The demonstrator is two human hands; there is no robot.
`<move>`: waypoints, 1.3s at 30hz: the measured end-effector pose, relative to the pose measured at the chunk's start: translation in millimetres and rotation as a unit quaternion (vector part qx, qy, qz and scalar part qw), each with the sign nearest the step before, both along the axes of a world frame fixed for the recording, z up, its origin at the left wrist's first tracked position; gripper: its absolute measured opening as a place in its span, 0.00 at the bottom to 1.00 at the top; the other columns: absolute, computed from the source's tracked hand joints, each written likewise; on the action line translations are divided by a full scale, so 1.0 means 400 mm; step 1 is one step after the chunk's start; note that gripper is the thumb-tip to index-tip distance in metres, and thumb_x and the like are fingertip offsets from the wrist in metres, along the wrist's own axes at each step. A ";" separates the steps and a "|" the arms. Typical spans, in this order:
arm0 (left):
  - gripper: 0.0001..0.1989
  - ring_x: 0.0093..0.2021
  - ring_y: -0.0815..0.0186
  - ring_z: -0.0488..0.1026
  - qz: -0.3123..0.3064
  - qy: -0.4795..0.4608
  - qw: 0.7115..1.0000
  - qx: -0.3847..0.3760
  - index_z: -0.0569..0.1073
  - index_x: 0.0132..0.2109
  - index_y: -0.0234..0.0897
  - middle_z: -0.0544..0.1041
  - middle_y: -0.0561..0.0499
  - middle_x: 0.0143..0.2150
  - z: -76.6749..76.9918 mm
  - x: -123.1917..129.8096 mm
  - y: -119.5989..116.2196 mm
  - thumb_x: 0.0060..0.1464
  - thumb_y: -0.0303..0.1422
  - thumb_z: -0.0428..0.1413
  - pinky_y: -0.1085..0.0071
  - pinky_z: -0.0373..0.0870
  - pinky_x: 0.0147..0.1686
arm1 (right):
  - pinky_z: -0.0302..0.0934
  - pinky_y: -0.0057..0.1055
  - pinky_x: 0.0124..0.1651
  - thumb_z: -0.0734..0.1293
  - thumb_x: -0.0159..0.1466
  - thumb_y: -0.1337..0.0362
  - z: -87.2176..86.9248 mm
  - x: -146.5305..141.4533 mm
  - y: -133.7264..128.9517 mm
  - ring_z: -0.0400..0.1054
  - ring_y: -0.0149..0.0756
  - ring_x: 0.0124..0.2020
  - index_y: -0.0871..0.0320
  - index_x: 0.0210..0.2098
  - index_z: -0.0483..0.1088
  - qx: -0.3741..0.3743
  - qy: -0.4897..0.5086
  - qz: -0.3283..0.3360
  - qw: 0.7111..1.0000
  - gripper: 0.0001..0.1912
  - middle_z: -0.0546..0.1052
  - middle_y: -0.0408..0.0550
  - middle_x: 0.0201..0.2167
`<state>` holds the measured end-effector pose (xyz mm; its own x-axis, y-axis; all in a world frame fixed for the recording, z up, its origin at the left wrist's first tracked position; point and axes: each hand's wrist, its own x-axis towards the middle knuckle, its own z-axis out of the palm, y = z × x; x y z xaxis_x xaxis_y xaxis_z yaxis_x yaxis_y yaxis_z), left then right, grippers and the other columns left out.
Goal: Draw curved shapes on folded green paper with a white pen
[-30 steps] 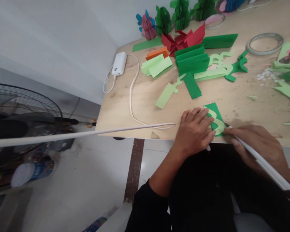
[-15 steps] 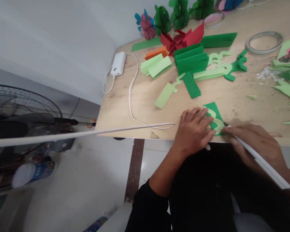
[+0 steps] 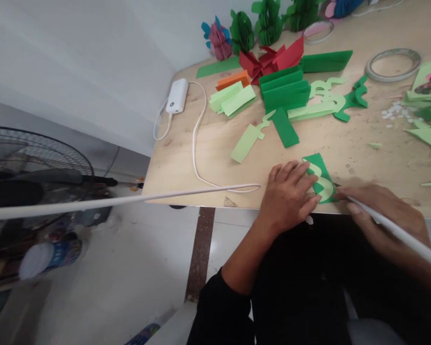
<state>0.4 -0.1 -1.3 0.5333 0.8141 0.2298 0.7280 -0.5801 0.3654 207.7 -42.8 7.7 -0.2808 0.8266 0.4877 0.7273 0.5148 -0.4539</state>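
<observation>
A wavy light green paper cutout (image 3: 325, 188) lies on a dark green paper piece (image 3: 315, 162) at the table's front edge. My left hand (image 3: 287, 191) rests flat with fingers spread, its fingertips pressing on the left side of the cutout and paper. In my right hand (image 3: 388, 215) is a white pen (image 3: 402, 235), gripped between thumb and fingers. Its dark tip is beside the right edge of the cutout, over the green paper. Whether it touches the paper, I cannot tell.
Folded dark green papers (image 3: 285, 91), light green folded papers (image 3: 233, 99) and red folded paper (image 3: 269, 60) lie further back. Tape rolls (image 3: 393, 76) are at the right. A white cable (image 3: 197, 143) runs from a power bank (image 3: 177, 96). Left of the table stands a fan (image 3: 32, 167).
My right hand and the pen have shifted slightly to the right, and the pen leans a little differently. My left hand stays in place on the paper.
</observation>
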 end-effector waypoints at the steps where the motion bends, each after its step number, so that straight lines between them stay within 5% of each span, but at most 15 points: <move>1: 0.18 0.67 0.54 0.61 0.000 -0.001 1.000 0.000 0.74 0.56 0.38 0.70 0.46 0.66 -0.001 0.000 0.000 0.63 0.41 0.53 0.52 0.54 0.66 | 0.67 0.33 0.45 0.64 0.64 0.68 0.003 0.002 -0.003 0.75 0.34 0.41 0.51 0.49 0.72 -0.029 0.027 -0.020 0.999 0.14 0.81 0.45 0.40; 7: 0.18 0.67 0.54 0.61 0.001 -0.012 1.000 -0.003 0.74 0.55 0.38 0.70 0.47 0.66 -0.003 0.000 -0.002 0.63 0.41 0.53 0.52 0.54 0.66 | 0.69 0.32 0.42 0.64 0.65 0.54 0.020 0.002 -0.004 0.76 0.34 0.37 0.45 0.40 0.76 -0.143 0.095 -0.142 0.975 0.09 0.82 0.39 0.34; 14: 0.17 0.67 0.55 0.62 0.000 -0.017 1.000 0.006 0.74 0.55 0.38 0.71 0.47 0.65 -0.005 -0.001 -0.001 0.64 0.41 0.52 0.53 0.54 0.66 | 0.66 0.32 0.30 0.63 0.61 0.43 0.018 0.003 -0.001 0.75 0.37 0.32 0.48 0.33 0.75 -0.155 0.063 -0.209 0.963 0.18 0.81 0.43 0.30; 39: 0.18 0.68 0.55 0.60 0.003 -0.009 1.000 -0.016 0.73 0.56 0.40 0.70 0.46 0.66 -0.005 -0.002 -0.002 0.63 0.41 0.53 0.51 0.53 0.68 | 0.63 0.29 0.24 0.63 0.62 0.49 0.026 -0.005 0.011 0.74 0.33 0.25 0.51 0.29 0.74 -0.116 0.059 -0.148 0.980 0.15 0.80 0.41 0.25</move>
